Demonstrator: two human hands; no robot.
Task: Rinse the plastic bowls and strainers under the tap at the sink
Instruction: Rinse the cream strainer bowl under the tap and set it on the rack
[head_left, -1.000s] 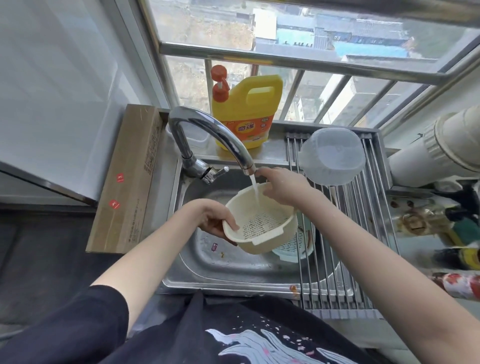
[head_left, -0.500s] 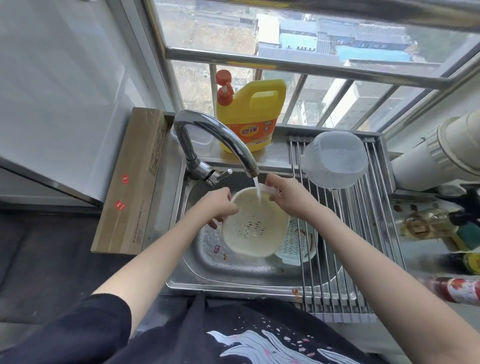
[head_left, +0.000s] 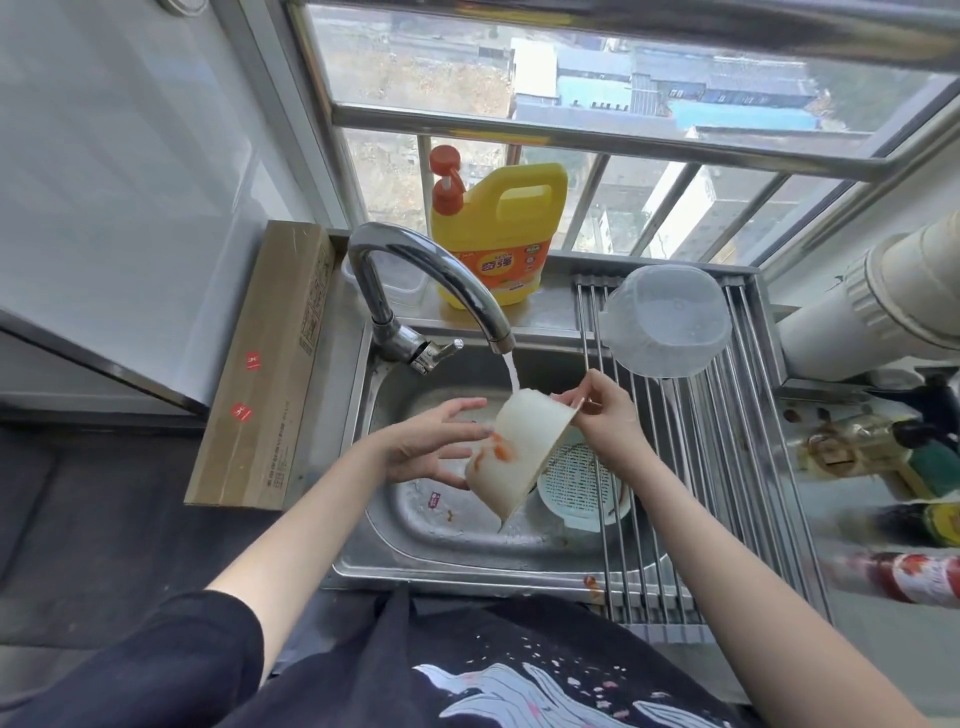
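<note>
The sink (head_left: 447, 551) takes up the middle, with a drying rack (head_left: 727, 467) of metal rods laid over its right side. On the rack's far end, near the sink's back right corner, a clear bowl (head_left: 670, 322) lies mouth down, which suggests it is already rinsed and draining. The tap (head_left: 415, 275) at the back left runs, its stream landing on a cream basket (head_left: 511, 457) held tilted over the basin, outer wall toward the camera. Orange food smears show on that wall, so this piece is judged only partly rinsed.

A pale strainer (head_left: 576, 483) lies at the basin's right side, partly under the rack rods, with reddish bits along its edge; it looks not yet cleaned. Scraps also dot the basin floor.

The right hand (head_left: 602, 410) pinches the basket's upper rim between thumb and fingers. The left hand (head_left: 431, 447) is beside the basket's left wall, fingers spread and loosely bent; whether the fingertips touch the wall cannot be told.
</note>
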